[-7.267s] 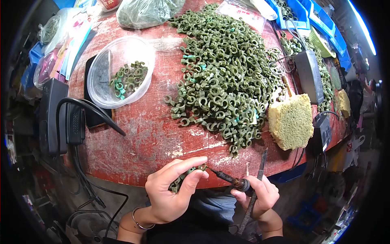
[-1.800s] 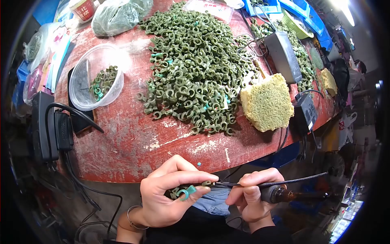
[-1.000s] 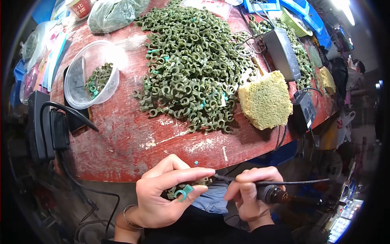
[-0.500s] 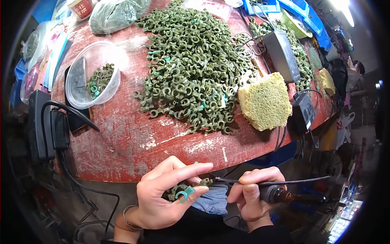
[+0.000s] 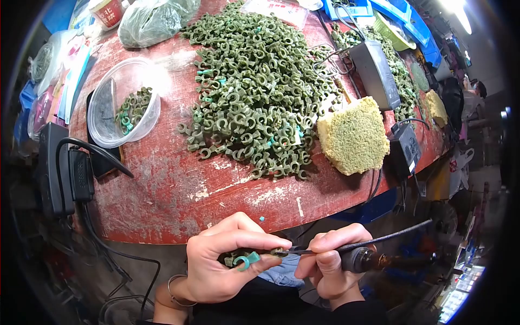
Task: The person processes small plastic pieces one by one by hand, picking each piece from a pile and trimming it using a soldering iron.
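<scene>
Several small dark green clips (image 5: 230, 257) and a teal clip (image 5: 248, 261) lie in my left hand (image 5: 219, 262), whose thumb and index finger pinch one dark green clip (image 5: 279, 252) at their tips. My right hand (image 5: 333, 262) is closed on a thin dark rod (image 5: 379, 238), with its tip against the pinched clip. Beside the right fingers is a dark cylindrical tool (image 5: 360, 260) with an amber-brown part; how it is held is partly hidden. A large pile of green clips (image 5: 260, 81) covers the red table (image 5: 162, 200) ahead.
A clear round tub (image 5: 96, 127) with some clips stands at the left, near black power adapters (image 5: 54, 168). Right of the pile are a yellow-green sponge block (image 5: 355, 135), a black box (image 5: 375, 73) and cables. A plastic bag (image 5: 154, 21) lies at the back left.
The rod's tip has moved left and now meets the clip in my left fingers. The left index finger has closed down over that clip. A small teal bit now shows at the table's edge.
</scene>
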`<state>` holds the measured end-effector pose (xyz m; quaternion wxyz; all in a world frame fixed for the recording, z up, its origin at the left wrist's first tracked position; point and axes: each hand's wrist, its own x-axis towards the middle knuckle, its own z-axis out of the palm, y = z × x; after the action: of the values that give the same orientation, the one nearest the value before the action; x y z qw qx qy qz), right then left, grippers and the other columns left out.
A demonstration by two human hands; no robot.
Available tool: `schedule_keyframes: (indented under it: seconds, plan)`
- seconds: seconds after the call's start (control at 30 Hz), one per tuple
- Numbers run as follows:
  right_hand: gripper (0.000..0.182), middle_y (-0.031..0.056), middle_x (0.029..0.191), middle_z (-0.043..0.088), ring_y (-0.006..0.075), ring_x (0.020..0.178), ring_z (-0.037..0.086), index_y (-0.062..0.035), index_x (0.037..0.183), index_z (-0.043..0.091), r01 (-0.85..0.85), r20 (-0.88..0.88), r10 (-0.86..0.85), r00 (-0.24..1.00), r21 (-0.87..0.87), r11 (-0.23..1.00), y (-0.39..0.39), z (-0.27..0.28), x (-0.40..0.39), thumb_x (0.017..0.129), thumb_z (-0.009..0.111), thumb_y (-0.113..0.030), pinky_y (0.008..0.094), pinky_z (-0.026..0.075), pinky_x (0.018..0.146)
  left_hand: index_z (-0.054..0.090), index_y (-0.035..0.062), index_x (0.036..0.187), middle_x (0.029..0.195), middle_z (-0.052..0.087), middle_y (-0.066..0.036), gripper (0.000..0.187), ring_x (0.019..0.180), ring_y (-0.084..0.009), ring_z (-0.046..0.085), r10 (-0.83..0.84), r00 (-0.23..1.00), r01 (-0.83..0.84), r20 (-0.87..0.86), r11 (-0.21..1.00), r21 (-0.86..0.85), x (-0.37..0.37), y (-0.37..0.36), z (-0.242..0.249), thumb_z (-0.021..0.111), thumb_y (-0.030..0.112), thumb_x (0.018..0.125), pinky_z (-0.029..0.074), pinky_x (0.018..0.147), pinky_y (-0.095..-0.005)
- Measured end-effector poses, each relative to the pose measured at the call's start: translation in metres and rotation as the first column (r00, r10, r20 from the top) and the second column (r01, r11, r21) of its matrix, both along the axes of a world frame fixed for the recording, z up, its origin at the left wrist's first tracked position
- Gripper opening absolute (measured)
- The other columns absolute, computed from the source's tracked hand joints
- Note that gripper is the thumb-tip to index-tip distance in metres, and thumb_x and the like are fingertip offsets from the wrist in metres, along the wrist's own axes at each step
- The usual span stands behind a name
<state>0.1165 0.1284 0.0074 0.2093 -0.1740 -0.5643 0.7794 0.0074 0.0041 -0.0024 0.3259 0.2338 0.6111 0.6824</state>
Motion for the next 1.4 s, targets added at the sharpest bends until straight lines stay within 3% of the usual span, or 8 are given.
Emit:
schedule_keyframes:
  seconds: [0.4,0.6,0.9,1.0,1.1,1.2,1.27,1.4]
  plan:
    - [0.016,0.0121,0.066,0.062,0.0109,0.053,0.054,-0.0007,0.096,0.055,-0.016,-0.015,0.016,1.0,-0.022,1.0,0.0,-0.001,-0.001,0.086,0.056,-0.014,0.0225,0.043,0.048,0.068,0.0044,0.091,0.08,0.059,-0.005,0.023,0.073,-0.0106,0.056,-0.041,0.987,0.024,0.153,0.993,0.112,0.003,-0.004,-0.011,0.07,-0.002,0.069,0.046,0.065,-0.0226]
    - [0.015,0.0124,0.066,0.062,0.0106,0.053,0.054,-0.0012,0.098,0.053,0.022,0.01,-0.023,1.0,0.042,0.999,-0.002,-0.001,0.0,0.087,0.054,-0.012,0.023,0.043,0.047,0.065,-0.0042,0.084,0.073,0.054,-0.007,0.019,0.065,-0.012,0.053,-0.011,0.998,0.005,0.067,0.996,0.085,0.004,-0.001,-0.008,0.073,0.001,0.068,0.041,0.058,-0.0215]
    - [0.016,0.0113,0.063,0.061,0.0108,0.053,0.054,0.0001,0.095,0.051,0.013,0.012,-0.015,1.0,0.132,0.991,-0.001,-0.002,0.002,0.086,0.055,-0.013,0.0228,0.044,0.047,0.059,0.0008,0.11,0.074,0.059,-0.005,0.046,0.067,-0.0094,0.056,-0.024,0.994,0.016,-0.104,0.997,-0.076,0.001,-0.004,-0.001,0.073,-0.002,0.066,0.045,0.063,-0.0215]
    - [0.018,0.0102,0.062,0.06,0.0095,0.049,0.052,0.0,0.09,0.052,0.133,0.073,-0.149,0.986,0.183,0.974,-0.002,-0.003,0.0,0.087,0.056,-0.017,0.0219,0.042,0.046,0.059,-0.0059,0.099,0.071,0.059,-0.006,0.038,0.067,-0.0093,0.055,0.032,0.991,-0.049,-0.132,0.991,-0.128,0.002,-0.001,0.004,0.075,0.006,0.066,0.043,0.062,-0.0216]
    - [0.018,0.0099,0.061,0.06,0.0086,0.048,0.051,-0.0003,0.091,0.05,0.155,0.042,-0.162,0.986,0.136,0.979,-0.003,-0.005,0.001,0.087,0.055,-0.017,0.0218,0.042,0.045,0.061,-0.002,0.092,0.071,0.059,-0.007,0.032,0.065,-0.0108,0.056,0.162,0.982,-0.175,-0.101,0.974,-0.143,0.009,0.002,0.005,0.075,0.002,0.064,0.043,0.06,-0.0228]
    - [0.013,0.0118,0.062,0.06,0.0076,0.048,0.049,-0.0009,0.096,0.043,0.125,0.158,-0.15,0.976,0.158,0.979,0.004,0.0,-0.002,0.086,0.05,-0.004,0.0204,0.04,0.046,0.06,0.0021,0.084,0.074,0.06,-0.008,0.028,0.064,-0.0133,0.057,0.12,0.886,-0.163,-0.448,0.985,-0.057,0.004,-0.002,0.001,0.075,-0.003,0.061,0.042,0.058,-0.0242]
    - [0.017,0.0125,0.064,0.06,0.0063,0.049,0.046,-0.0016,0.096,0.037,0.178,0.115,-0.214,0.97,0.261,0.949,0.007,-0.01,-0.009,0.083,0.048,0.005,0.0186,0.039,0.049,0.06,0.0033,0.082,0.074,0.06,-0.008,0.028,0.063,-0.0149,0.057,0.121,0.85,-0.162,-0.512,0.986,-0.036,0.002,-0.004,0.001,0.075,-0.005,0.06,0.042,0.057,-0.0249]
    - [0.04,0.0106,0.094,0.044,0.0087,0.067,0.048,-0.0031,0.096,0.038,-0.037,0.223,-0.069,0.972,0.437,0.899,0.024,-0.022,-0.005,0.069,0.065,0.006,0.0215,0.04,0.059,0.061,0.0039,0.08,0.074,0.06,-0.008,0.028,0.063,-0.0161,0.058,0.183,0.837,-0.223,-0.516,0.975,-0.015,0.001,-0.004,-0.002,0.074,-0.007,0.059,0.044,0.057,-0.0255]
